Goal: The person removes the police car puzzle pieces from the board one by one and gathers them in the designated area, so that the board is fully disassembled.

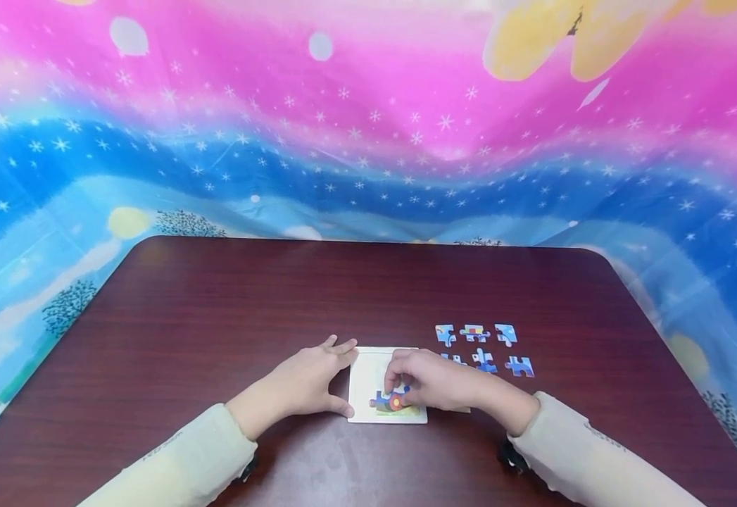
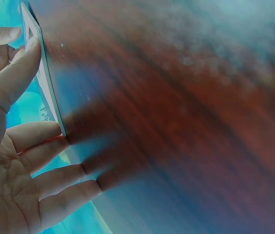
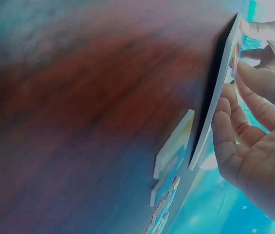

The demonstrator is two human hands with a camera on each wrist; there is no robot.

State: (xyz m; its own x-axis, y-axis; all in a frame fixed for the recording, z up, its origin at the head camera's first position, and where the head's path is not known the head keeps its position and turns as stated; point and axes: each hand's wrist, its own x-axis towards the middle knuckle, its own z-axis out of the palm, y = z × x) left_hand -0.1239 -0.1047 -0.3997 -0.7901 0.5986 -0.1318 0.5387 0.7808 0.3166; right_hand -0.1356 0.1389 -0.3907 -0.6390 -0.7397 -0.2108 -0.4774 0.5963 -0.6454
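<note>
A white puzzle board point(image 1: 364, 373) with a raised rim lies on the table. In its lower part sits a colourful section of puzzle with a red round shape point(image 1: 395, 402). My left hand point(image 1: 305, 380) spans the board's left edge, fingers spread, the thumb at the near corner and the index finger at the far one. Over the board, my right hand point(image 1: 438, 379) pinches a small jigsaw piece point(image 3: 235, 56) between thumb and fingers, right at the assembled section. Its fingers cover much of that piece in the head view.
Several loose jigsaw pieces point(image 1: 474, 333) lie in two rows to the right of the board. Another piece point(image 3: 174, 146) lies beside the board's right edge, mostly under my right wrist in the head view. The dark brown table point(image 1: 267, 296) ends at a patterned curtain point(image 1: 368, 176).
</note>
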